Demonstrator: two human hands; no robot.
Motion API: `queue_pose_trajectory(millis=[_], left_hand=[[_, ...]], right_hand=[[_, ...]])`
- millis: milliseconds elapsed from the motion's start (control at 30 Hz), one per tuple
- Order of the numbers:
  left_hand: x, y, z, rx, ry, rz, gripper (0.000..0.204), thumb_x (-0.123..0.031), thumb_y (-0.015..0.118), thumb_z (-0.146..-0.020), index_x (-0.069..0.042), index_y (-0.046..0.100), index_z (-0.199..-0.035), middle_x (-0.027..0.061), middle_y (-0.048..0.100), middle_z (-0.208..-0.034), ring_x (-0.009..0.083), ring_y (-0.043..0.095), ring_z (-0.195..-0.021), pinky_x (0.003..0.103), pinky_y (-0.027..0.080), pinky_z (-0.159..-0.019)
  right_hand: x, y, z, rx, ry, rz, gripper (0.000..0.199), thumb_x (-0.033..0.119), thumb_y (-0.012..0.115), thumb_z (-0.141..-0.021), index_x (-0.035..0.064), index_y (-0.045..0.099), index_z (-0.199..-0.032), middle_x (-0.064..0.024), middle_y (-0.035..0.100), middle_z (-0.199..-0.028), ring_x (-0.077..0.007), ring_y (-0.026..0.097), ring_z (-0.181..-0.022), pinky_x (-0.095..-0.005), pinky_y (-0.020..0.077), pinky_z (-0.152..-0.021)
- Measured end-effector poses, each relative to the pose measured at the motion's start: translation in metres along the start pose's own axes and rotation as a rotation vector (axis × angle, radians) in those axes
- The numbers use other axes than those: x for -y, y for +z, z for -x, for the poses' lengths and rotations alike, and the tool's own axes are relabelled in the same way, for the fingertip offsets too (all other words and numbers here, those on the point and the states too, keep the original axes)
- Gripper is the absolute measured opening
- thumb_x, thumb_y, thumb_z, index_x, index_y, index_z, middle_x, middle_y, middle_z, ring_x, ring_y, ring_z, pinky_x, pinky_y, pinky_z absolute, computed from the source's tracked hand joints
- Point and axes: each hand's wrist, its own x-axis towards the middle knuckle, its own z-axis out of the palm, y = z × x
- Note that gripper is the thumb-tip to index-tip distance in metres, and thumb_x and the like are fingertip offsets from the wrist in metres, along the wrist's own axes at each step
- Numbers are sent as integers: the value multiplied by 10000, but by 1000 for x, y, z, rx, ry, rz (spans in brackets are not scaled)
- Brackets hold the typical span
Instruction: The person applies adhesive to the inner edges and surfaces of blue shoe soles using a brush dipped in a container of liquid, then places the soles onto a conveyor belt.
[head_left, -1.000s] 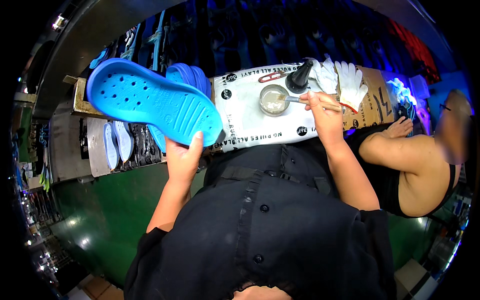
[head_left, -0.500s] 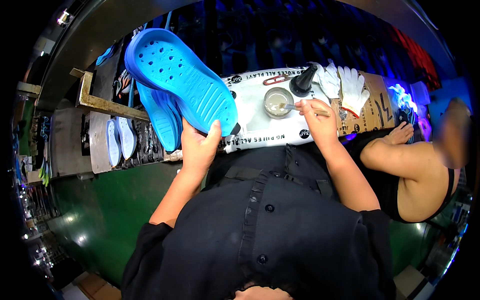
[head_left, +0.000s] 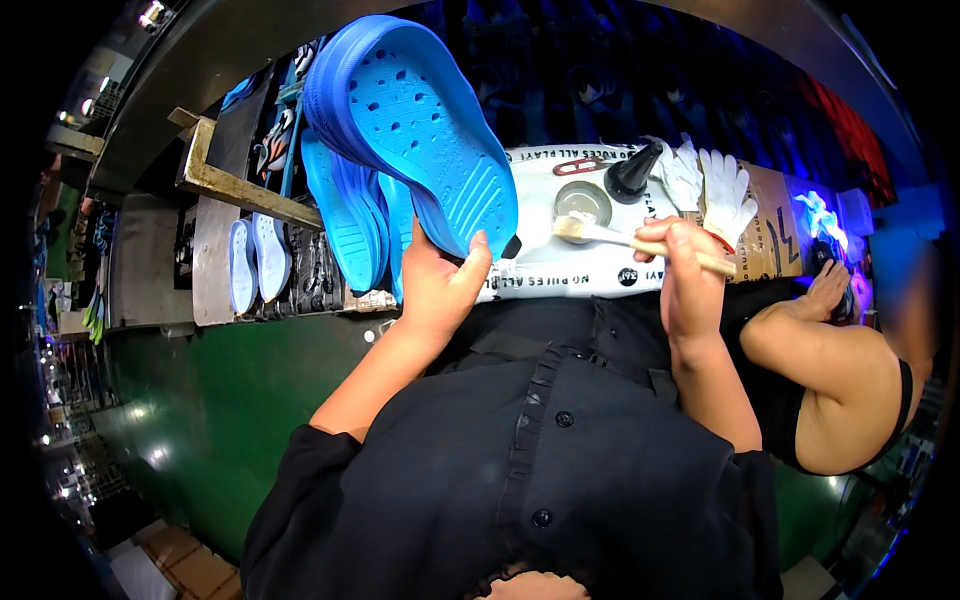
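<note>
My left hand (head_left: 440, 280) grips a blue shoe sole (head_left: 425, 140) by its near end, thumb on the inner face, and holds it tilted up. Small round holes and ridges mark that inner face. In my right hand (head_left: 693, 275) is a brush (head_left: 616, 236), its wooden handle pinched between thumb and fingers. The pale bristles are over the near edge of a round cup (head_left: 597, 203) standing on a white printed sheet (head_left: 535, 270). More blue soles (head_left: 345, 215) stand behind the held one, on the left.
Beside the cup are a black cone-shaped bottle (head_left: 632, 177), red snips (head_left: 580, 167) and white gloves (head_left: 726, 195). A metal bracket (head_left: 250, 200) juts in at left, above two pale soles (head_left: 243, 268). At right a co-worker's hand (head_left: 825, 290) rests near cardboard (head_left: 775, 245).
The brush has come up out of the cup toward me, and my right hand has moved nearer. The held sole has risen slightly and tilted more upright; the view has shifted a little.
</note>
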Motion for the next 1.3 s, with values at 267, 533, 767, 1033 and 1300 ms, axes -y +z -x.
queue_pose_trajectory(millis=[267,533,767,1033,1300], left_hand=[[-5,2,0,-20,63,7,441,-116,606,-779,54,432,-1147,157,622,-966,209,608,-875,317,467,-810],[-7,4,-1,-40,39,70,456,-137,627,-785,58,430,-1148,159,622,-973,212,615,-888,320,473,-807],[-3,2,0,-36,61,22,450,-134,630,-780,59,439,-1140,170,621,-989,218,617,-890,324,476,-806],[-5,2,0,-43,71,19,446,-130,634,-772,50,446,-1135,167,621,-981,218,616,-885,326,477,-800],[-5,2,3,-31,52,14,461,-117,633,-758,47,438,-1142,157,621,-970,213,616,-876,319,478,-791]], right_hand=[[12,27,0,212,-418,433,179,153,548,-860,46,667,-781,-57,657,-698,-204,595,-686,-378,389,-862],[11,32,-2,250,-424,506,156,136,574,-838,50,661,-740,-55,631,-665,-212,555,-630,-352,391,-765],[14,24,-1,179,-431,475,169,112,549,-846,45,659,-737,-40,631,-672,-189,553,-651,-358,377,-803],[13,27,-3,212,-492,582,139,118,574,-822,57,648,-721,-36,631,-668,-201,553,-641,-363,374,-816],[16,33,-2,326,-538,604,102,143,605,-806,90,665,-742,-16,630,-689,-195,569,-654,-375,377,-843]])
